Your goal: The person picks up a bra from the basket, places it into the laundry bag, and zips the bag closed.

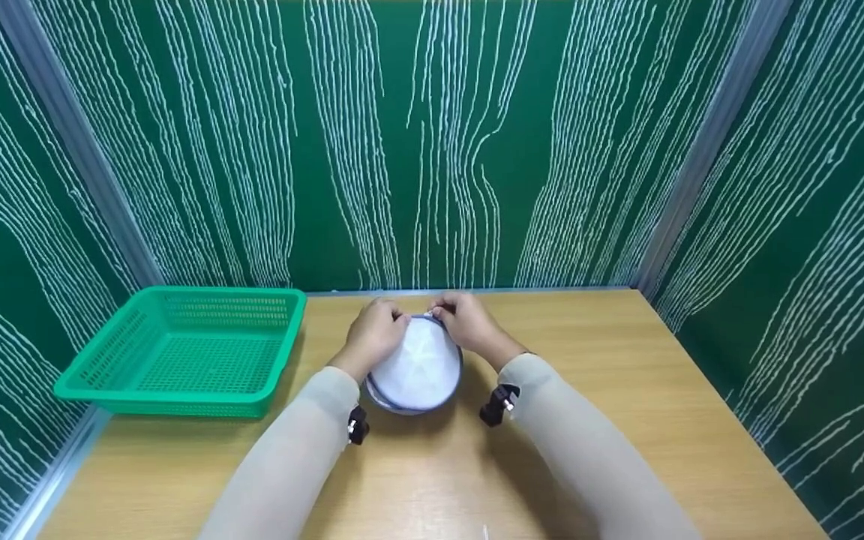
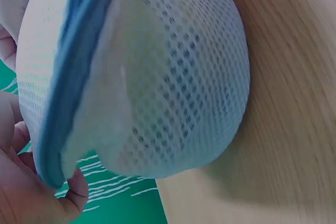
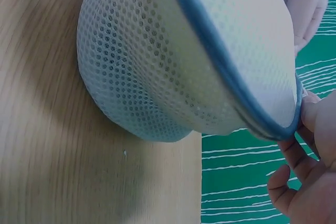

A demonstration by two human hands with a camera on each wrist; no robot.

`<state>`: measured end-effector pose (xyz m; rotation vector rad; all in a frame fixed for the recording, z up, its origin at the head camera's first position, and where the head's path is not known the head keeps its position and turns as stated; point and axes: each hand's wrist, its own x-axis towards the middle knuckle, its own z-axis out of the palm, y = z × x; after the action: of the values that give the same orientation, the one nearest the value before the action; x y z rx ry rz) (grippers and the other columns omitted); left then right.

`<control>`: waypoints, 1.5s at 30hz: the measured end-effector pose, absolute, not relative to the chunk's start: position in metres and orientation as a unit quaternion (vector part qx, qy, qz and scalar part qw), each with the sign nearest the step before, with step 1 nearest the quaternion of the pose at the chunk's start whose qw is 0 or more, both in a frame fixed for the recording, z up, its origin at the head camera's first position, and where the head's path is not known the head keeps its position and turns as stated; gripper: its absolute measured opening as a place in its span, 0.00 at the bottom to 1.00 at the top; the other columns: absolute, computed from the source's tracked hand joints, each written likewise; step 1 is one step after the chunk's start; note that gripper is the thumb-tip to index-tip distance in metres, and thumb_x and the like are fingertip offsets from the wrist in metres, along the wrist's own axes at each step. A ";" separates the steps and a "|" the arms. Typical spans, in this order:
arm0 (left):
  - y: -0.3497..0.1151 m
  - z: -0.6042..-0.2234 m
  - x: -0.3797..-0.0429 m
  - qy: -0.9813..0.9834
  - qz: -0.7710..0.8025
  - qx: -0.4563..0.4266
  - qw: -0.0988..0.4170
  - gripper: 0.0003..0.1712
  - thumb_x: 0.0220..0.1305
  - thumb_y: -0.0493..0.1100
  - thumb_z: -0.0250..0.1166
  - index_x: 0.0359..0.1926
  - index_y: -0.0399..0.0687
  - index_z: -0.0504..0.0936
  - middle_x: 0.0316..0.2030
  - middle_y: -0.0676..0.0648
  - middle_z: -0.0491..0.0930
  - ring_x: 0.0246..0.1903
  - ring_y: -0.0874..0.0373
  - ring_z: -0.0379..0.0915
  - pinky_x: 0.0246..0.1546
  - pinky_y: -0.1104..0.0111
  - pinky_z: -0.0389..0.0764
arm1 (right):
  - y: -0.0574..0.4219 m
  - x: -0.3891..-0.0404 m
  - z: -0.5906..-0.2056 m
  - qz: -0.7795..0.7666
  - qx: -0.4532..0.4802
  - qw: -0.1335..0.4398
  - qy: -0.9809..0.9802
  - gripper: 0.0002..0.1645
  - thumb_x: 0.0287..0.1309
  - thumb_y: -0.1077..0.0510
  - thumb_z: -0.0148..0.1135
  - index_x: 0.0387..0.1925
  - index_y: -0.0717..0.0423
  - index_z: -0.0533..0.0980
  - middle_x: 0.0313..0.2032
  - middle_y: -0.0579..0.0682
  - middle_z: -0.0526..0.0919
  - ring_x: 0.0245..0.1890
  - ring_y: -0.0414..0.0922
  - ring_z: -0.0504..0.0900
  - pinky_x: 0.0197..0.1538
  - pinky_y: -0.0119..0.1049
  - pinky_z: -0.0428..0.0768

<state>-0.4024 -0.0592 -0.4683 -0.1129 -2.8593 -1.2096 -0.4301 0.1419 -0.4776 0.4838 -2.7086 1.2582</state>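
A round white mesh laundry bag (image 1: 418,364) with blue piping sits on the table in front of me. My left hand (image 1: 376,334) pinches its edge at the far left side. Just across from it, my right hand (image 1: 468,319) pinches the far rim, where a small pale bit shows by the fingertips. From the left wrist, the blue edging (image 2: 79,72) stands apart from the mesh side, leaving a gap. Something pale yellowish shows faintly through the mesh wall (image 3: 121,72); its kind cannot be made out.
A green plastic basket (image 1: 282,367) with slotted walls stands on the left of the wooden table (image 1: 612,360). Green panels (image 1: 522,247) with white wavy lines close off the back and both sides. Each sleeve carries a small black wrist device (image 1: 358,425).
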 end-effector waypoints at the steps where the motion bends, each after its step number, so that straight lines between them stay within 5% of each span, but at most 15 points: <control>1: -0.061 -0.469 -0.403 -0.919 -0.393 -0.032 0.017 0.16 0.88 0.48 0.60 0.53 0.43 0.89 0.58 0.43 0.84 0.57 0.47 0.82 0.64 0.51 0.87 | 0.142 -0.430 -0.478 0.416 0.157 0.057 -0.894 0.09 0.82 0.65 0.64 0.46 0.58 0.89 0.48 0.56 0.94 0.51 0.49 0.90 0.58 0.44 0.92; 6: -0.070 -0.475 -0.404 -0.908 -0.419 -0.005 0.008 0.16 0.87 0.49 0.60 0.41 0.49 0.87 0.44 0.47 0.83 0.45 0.52 0.80 0.50 0.57 0.86 | 0.146 -0.429 -0.479 0.415 0.150 0.054 -0.896 0.09 0.82 0.65 0.64 0.47 0.57 0.89 0.47 0.56 0.93 0.49 0.48 0.89 0.58 0.44 0.92; 10: -0.076 -0.478 -0.407 -0.912 -0.411 0.008 0.010 0.23 0.84 0.48 0.60 0.24 0.53 0.74 0.27 0.52 0.66 0.30 0.55 0.66 0.35 0.61 0.72 | 0.148 -0.429 -0.481 0.403 0.151 0.059 -0.901 0.09 0.83 0.64 0.63 0.47 0.58 0.88 0.47 0.55 0.93 0.48 0.47 0.88 0.57 0.45 0.91; 13: -0.078 -0.480 -0.408 -0.912 -0.410 0.024 0.009 0.27 0.81 0.46 0.60 0.20 0.54 0.65 0.23 0.53 0.56 0.26 0.56 0.58 0.31 0.62 0.64 | 0.150 -0.428 -0.483 0.399 0.146 0.063 -0.903 0.08 0.83 0.64 0.64 0.46 0.58 0.88 0.46 0.55 0.92 0.48 0.47 0.87 0.56 0.45 0.91; 18: -0.080 -0.481 -0.404 -0.903 -0.428 0.048 -0.005 0.26 0.78 0.44 0.61 0.19 0.55 0.67 0.21 0.53 0.59 0.26 0.57 0.60 0.28 0.64 0.65 | 0.150 -0.428 -0.485 0.404 0.144 0.063 -0.901 0.08 0.83 0.64 0.64 0.46 0.58 0.88 0.46 0.56 0.92 0.49 0.48 0.88 0.57 0.45 0.90; 23: -0.079 -0.480 -0.399 -0.900 -0.432 0.055 0.008 0.18 0.77 0.44 0.64 0.24 0.52 0.81 0.29 0.51 0.75 0.34 0.54 0.73 0.36 0.61 0.77 | 0.146 -0.428 -0.485 0.417 0.137 0.058 -0.897 0.08 0.83 0.62 0.64 0.47 0.58 0.88 0.47 0.56 0.92 0.49 0.48 0.88 0.57 0.44 0.91; 26: -0.076 -0.480 -0.397 -0.898 -0.438 0.045 0.022 0.12 0.79 0.46 0.66 0.40 0.50 0.93 0.43 0.48 0.89 0.47 0.52 0.84 0.53 0.57 0.88 | 0.144 -0.428 -0.484 0.425 0.126 0.050 -0.895 0.09 0.84 0.61 0.64 0.48 0.57 0.89 0.48 0.56 0.92 0.51 0.48 0.89 0.59 0.44 0.91; 29: -0.072 -0.478 -0.397 -0.897 -0.441 0.019 0.031 0.14 0.80 0.47 0.68 0.52 0.47 0.95 0.53 0.44 0.93 0.58 0.48 0.88 0.65 0.52 0.88 | 0.142 -0.428 -0.483 0.425 0.123 0.048 -0.895 0.09 0.84 0.61 0.64 0.49 0.56 0.89 0.49 0.55 0.93 0.51 0.49 0.89 0.59 0.44 0.91; 45: -0.059 -0.471 -0.398 -0.913 -0.404 -0.016 0.056 0.09 0.83 0.46 0.69 0.48 0.53 0.95 0.52 0.49 0.93 0.56 0.49 0.87 0.63 0.52 0.87 | 0.135 -0.427 -0.482 0.424 0.186 0.071 -0.884 0.09 0.81 0.65 0.66 0.48 0.63 0.91 0.48 0.59 0.95 0.55 0.54 0.92 0.64 0.51 0.90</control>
<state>-0.3976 -0.0592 -0.4709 -0.0479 -2.7688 -1.2267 -0.4274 0.1348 -0.4817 0.5584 -2.6579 1.2742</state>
